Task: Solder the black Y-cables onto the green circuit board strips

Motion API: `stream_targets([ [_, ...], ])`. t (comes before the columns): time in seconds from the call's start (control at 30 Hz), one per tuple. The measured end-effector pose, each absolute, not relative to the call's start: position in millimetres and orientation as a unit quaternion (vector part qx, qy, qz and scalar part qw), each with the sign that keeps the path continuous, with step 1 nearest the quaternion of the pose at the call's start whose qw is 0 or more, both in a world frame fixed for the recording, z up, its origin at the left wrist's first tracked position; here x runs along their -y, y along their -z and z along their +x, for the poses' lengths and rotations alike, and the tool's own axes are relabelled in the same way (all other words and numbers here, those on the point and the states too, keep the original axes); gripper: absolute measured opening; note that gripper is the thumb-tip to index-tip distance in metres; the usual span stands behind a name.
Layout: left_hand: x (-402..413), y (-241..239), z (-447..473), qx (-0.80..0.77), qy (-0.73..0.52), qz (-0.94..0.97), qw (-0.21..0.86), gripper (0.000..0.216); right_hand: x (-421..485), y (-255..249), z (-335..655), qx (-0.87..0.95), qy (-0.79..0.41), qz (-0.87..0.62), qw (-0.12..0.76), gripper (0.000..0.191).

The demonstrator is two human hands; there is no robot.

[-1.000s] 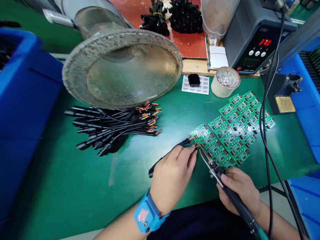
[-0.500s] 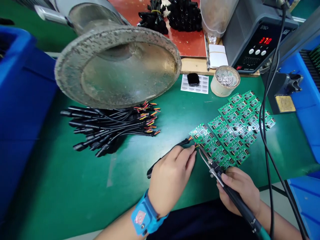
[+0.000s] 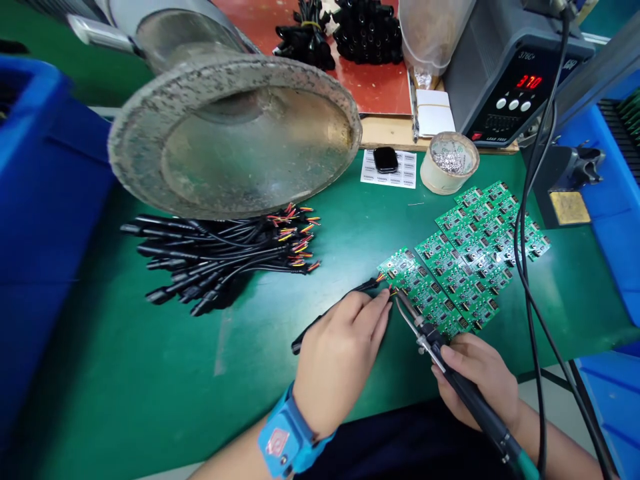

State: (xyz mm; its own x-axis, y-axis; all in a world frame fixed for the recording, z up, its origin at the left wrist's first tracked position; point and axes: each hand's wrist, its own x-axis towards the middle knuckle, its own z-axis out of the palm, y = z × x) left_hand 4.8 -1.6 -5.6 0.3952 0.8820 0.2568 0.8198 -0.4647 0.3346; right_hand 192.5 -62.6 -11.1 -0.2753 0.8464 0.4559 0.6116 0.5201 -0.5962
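My left hand (image 3: 340,357), with a blue wrist strap (image 3: 293,437), pinches a cable whose thin coloured wires (image 3: 391,291) reach the edge of a green circuit board panel (image 3: 425,293). Another black cable (image 3: 330,310) runs beside that hand, its wire ends at the panel's left corner. Wrapped round a soldering iron (image 3: 463,390) is my right hand (image 3: 480,380). The iron's tip and a thin metal guide tube meet the board edge by the wires. More board panels (image 3: 485,233) lie behind, to the right.
Black cables with stripped ends (image 3: 225,257) lie in a pile under a fume extraction hood (image 3: 235,140). A soldering station (image 3: 520,87) reading 370 stands at back right, near a tape roll (image 3: 450,163) holding solder bits. Its black cords (image 3: 530,287) hang on the right. Blue bins (image 3: 45,233) flank the table.
The soldering iron and both hands have shifted very slightly left in the view. The wires stay in my left hand, and the iron's tip stays at the board edge.
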Motion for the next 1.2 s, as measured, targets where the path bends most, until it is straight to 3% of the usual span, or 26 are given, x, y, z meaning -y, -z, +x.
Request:
stream_targets([
  [1.2,3.4,9.7,9.2,-0.508,-0.17,0.844,-0.02,0.025,61.8,6.6,191.9,0.791,-0.15,-0.449,0.387,0.049],
])
